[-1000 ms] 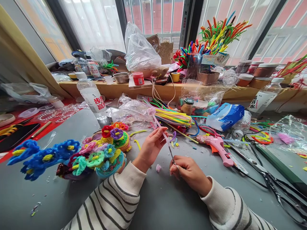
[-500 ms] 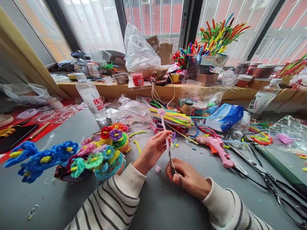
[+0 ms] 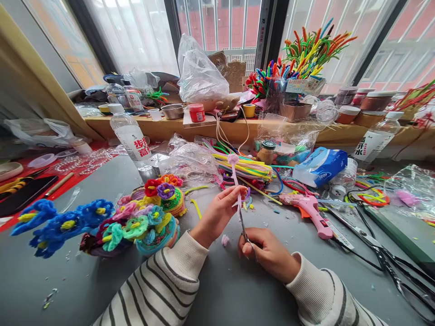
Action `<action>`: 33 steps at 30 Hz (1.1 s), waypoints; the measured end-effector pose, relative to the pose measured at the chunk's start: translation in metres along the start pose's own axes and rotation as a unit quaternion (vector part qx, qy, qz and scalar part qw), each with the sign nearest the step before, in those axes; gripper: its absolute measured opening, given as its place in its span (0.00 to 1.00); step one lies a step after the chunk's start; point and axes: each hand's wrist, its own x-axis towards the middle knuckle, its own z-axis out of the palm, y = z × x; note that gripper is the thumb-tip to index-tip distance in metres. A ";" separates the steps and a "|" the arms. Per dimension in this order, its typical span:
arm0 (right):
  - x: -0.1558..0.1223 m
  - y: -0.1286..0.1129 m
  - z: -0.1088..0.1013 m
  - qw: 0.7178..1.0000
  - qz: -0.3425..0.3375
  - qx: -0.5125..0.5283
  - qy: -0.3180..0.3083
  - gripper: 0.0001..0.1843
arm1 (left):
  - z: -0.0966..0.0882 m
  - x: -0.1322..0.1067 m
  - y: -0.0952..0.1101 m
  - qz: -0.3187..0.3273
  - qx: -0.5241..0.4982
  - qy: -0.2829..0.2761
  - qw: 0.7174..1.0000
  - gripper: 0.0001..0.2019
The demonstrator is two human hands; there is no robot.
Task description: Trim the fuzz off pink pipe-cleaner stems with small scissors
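Observation:
My left hand (image 3: 217, 213) pinches a pale pink pipe cleaner (image 3: 235, 174) that stands nearly upright, with a fuzzy coiled tip at the top. My right hand (image 3: 267, 253) is closed round small scissors (image 3: 244, 228) whose blades point up at the stem just below my left fingers. A small pink offcut (image 3: 224, 240) lies on the grey table (image 3: 220, 290) between my wrists. Both arms wear striped sleeves.
Pipe-cleaner flowers, blue (image 3: 57, 219) and mixed colours (image 3: 149, 213), lie to the left. A pink glue gun (image 3: 311, 208) and black cables (image 3: 384, 258) lie to the right. Loose pipe cleaners (image 3: 244, 165), a water bottle (image 3: 131, 136), a blue tissue pack (image 3: 319, 165) and a cluttered sill (image 3: 238, 127) sit behind.
The pink stem has swung from leaning left to almost upright. My right hand with the scissors has shifted slightly, its blades staying at the stem.

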 end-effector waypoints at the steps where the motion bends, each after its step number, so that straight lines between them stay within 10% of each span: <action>1: 0.000 0.001 0.000 1.000 -0.002 0.001 0.008 0.36 | 0.000 0.000 0.000 0.007 -0.003 0.004 1.000 0.05; 33: 0.000 0.007 0.004 0.997 -0.025 0.070 -0.006 0.33 | -0.007 0.005 -0.003 0.047 -0.001 0.005 0.999 0.09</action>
